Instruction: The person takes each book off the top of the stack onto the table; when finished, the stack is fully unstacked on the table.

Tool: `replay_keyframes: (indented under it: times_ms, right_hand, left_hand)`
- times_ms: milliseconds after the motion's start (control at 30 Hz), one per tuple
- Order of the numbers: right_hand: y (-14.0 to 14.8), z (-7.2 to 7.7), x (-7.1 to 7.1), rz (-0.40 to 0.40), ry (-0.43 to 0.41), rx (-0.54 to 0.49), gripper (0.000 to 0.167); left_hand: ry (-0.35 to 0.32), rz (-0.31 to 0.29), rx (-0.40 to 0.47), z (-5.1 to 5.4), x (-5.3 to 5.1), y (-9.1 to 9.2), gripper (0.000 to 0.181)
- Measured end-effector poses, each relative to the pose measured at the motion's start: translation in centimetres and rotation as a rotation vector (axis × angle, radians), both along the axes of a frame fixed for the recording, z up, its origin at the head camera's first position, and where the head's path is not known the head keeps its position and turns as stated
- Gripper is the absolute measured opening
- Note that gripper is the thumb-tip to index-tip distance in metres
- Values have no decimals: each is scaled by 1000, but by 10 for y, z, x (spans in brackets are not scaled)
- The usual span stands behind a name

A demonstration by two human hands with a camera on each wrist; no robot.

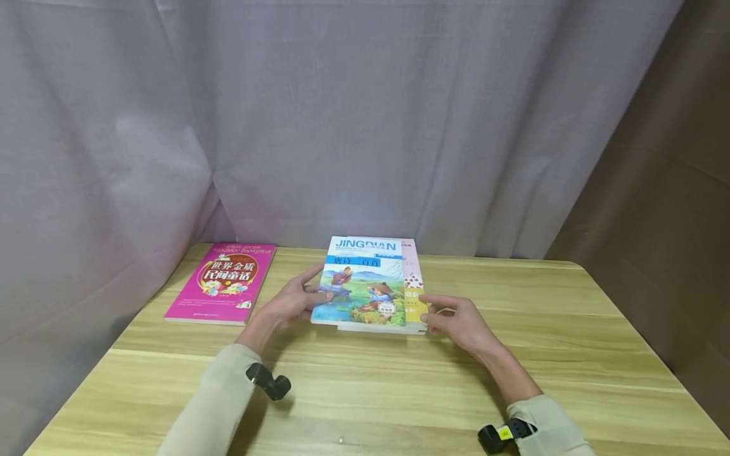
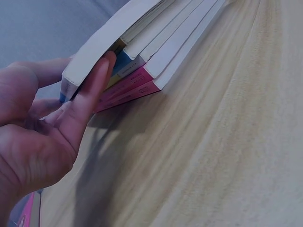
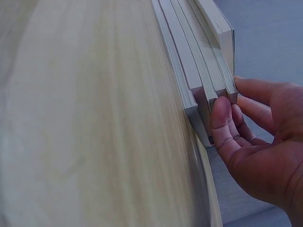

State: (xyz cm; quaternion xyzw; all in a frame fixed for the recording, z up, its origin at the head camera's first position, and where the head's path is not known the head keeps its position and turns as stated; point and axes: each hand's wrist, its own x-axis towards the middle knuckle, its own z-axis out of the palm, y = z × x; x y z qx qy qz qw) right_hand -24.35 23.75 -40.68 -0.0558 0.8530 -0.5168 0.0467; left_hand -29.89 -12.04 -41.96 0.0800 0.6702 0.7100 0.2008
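Observation:
A stack of several books stands near the table's back edge, topped by a blue and white book (image 1: 362,285) that sits shifted left over a pink and yellow one (image 1: 414,304). My left hand (image 1: 293,297) grips the top book's left side, thumb over its cover; in the left wrist view, fingers lie beside the spine of the thick top book (image 2: 102,45). At the stack's right, my right hand (image 1: 459,320) pinches a corner of a book under the top one; the right wrist view has the fingertips on the page edges (image 3: 201,56).
A magenta book (image 1: 225,282) lies flat at the left back of the wooden table (image 1: 353,392). Grey curtains (image 1: 342,126) hang right behind the table's back edge.

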Motion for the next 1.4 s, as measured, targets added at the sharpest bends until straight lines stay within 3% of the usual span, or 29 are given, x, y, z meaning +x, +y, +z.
replay_keyframes:
  times_ms: [200, 533, 700, 900, 1100, 1233, 1400]
  right_hand:
    - [0, 0, -1, 18, 1, -1, 51]
    - [0, 0, 0, 18, -5, -6, 52]
    - [1, -1, 1, 27, 0, -19, 52]
    - [0, 1, 0, 15, -5, -13, 53]
    - [-1, 3, -1, -1, -13, 5, 53]
    - [-1, 2, -1, 0, -14, 5, 52]
    - [-2, -1, -1, 7, -6, -14, 52]
  left_hand:
    - [8, 1, 38, -3, 3, 0, 88]
    - [40, 57, 93, 2, 12, -12, 85]
    - [81, 97, 103, 10, 15, -32, 85]
    - [153, 159, 89, 24, 17, -69, 84]
    - [134, 176, 125, 33, 25, -108, 85]
    - [121, 171, 114, 31, 29, -125, 85]
    - [84, 174, 75, 19, 27, -131, 85]
